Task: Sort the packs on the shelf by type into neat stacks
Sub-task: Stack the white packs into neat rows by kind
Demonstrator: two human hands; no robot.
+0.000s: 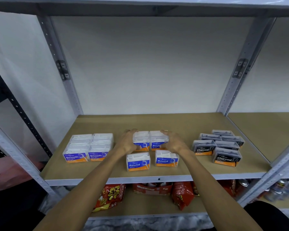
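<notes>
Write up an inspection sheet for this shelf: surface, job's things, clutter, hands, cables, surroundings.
Surface: brown shelf board on a grey metal frame.
Job's things: Smooth packs in two tidy rows at the left; rear Round packs side by side in the middle; two front Round packs standing apart nearer the edge; Charcoal packs at the right, loosely staggered.
Clutter: nothing seen on this board.
Hands: left hand and right hand grip the rear Round packs from either side.
Cables: nothing seen.
Surroundings: white wall behind; snack bags and cans on the shelf below.
</notes>
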